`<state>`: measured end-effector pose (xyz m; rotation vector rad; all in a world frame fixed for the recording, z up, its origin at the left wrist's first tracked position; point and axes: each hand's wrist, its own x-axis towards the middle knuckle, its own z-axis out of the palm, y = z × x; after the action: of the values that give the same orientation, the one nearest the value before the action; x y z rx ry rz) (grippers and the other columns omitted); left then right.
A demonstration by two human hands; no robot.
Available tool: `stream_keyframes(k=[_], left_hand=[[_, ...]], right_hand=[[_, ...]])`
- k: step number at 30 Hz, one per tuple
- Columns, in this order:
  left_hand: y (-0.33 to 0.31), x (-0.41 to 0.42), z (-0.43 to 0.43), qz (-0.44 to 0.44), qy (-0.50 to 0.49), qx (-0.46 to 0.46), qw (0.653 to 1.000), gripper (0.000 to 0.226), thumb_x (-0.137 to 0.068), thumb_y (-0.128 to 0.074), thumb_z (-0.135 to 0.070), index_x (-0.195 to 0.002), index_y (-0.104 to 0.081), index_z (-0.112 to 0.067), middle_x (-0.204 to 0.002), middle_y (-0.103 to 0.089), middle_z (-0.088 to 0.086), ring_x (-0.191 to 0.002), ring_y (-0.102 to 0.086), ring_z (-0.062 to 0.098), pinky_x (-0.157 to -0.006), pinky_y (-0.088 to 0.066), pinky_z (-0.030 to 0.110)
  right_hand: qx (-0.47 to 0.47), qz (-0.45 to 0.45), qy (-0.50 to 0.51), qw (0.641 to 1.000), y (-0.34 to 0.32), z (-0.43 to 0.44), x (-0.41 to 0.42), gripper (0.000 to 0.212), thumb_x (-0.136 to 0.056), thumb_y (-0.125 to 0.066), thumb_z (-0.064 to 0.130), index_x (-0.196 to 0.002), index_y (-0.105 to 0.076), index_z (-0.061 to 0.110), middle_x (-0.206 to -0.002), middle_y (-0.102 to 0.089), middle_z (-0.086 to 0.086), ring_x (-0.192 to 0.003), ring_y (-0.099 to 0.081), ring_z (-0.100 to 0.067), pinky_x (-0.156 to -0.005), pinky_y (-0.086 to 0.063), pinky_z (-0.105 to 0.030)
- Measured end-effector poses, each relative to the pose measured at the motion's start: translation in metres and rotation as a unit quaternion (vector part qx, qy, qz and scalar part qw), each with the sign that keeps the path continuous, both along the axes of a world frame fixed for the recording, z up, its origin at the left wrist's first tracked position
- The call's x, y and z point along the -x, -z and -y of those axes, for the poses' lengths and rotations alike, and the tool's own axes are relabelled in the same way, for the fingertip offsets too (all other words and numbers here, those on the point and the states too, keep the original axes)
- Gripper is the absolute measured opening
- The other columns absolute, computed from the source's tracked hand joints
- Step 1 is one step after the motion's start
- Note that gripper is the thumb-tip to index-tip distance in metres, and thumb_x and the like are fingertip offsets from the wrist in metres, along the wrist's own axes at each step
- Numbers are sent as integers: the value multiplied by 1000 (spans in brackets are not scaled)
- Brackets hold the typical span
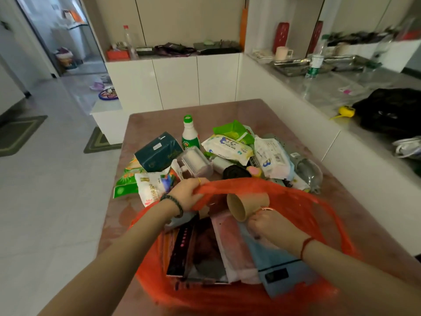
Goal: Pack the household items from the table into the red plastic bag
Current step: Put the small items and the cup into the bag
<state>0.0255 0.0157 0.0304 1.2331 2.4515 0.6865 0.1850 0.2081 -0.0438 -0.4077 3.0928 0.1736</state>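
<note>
The red plastic bag [303, 208] lies open on the near end of the table [227, 110]. My left hand [188, 193] grips its far rim and holds it up. My right hand [266, 224] holds a brown cardboard tube [245, 205] over the bag's mouth. Inside the bag lie flat packs: a dark box [182, 249], a pink pack [232, 242] and a light blue pouch [273, 267]. Beyond the bag lies a heap of items: a dark teal tissue pack [157, 151], a white bottle with a green cap [190, 133], wet wipe packs [227, 147], a white bag [152, 185].
A white counter [330, 103] runs along the right with a black bag [394, 110], a yellow tape measure [346, 111] and a clear bottle [315, 65]. White cabinets [175, 80] stand behind the table. Tiled floor with green mats [100, 142] lies to the left.
</note>
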Motion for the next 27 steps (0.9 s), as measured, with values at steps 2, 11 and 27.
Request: stream_keyframes(k=[2, 11, 27], left_hand=[[1, -3, 6, -2, 33, 30, 999, 35, -86, -49, -18, -118, -58, -8, -118, -64, 12, -110, -57, 24, -98, -41, 29], [8, 11, 17, 21, 60, 58, 996, 36, -83, -58, -25, -118, -57, -17, -114, -66, 3, -102, -61, 16, -88, -45, 22], [11, 27, 60, 88, -119, -29, 989, 40, -72, -63, -53, -108, -52, -41, -93, -57, -20, -91, -56, 0, -92, -48, 20]], right_hand=[[27, 12, 72, 997, 9, -2, -2, 27, -35, -80, 15, -44, -56, 24, -44, -56, 7, -41, -55, -10, -36, -37, -18], [228, -210, 185, 933, -81, 16, 15, 21, -82, -54, 28, -65, -66, 23, -56, -60, 11, -50, -54, -6, -50, -38, -15], [223, 98, 277, 929, -37, -33, 153, 63, -68, -74, 29, -123, -48, 11, -123, -57, -14, -111, -54, -30, -90, -48, -38]])
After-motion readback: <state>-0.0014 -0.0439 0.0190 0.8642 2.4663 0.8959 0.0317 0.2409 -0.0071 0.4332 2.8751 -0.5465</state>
